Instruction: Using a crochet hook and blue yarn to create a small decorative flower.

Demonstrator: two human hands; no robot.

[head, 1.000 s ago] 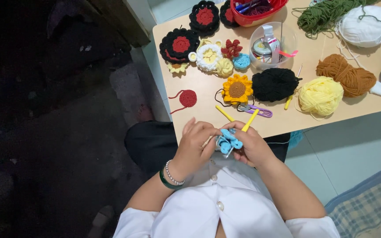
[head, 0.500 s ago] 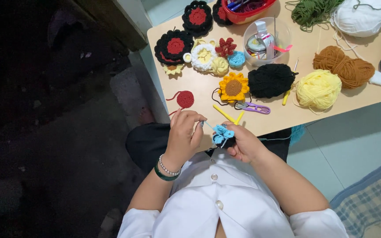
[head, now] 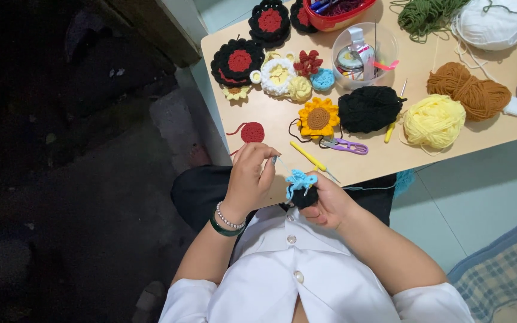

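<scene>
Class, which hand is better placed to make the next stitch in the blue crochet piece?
Left hand: it holds the hook beside the blue crochet piece, which the right hand grips.

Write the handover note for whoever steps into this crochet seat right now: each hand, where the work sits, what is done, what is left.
Left hand: fingers pinched on a thin crochet hook, tip toward the work.
Right hand: grips a small blue and black crochet piece at the table edge, over the lap.
Done: finished flowers lie on the table, including a sunflower.
Left: the blue piece looks unfinished; blue yarn still runs from it.
Nearby: spare yellow hook, purple snips, black yarn.
</scene>
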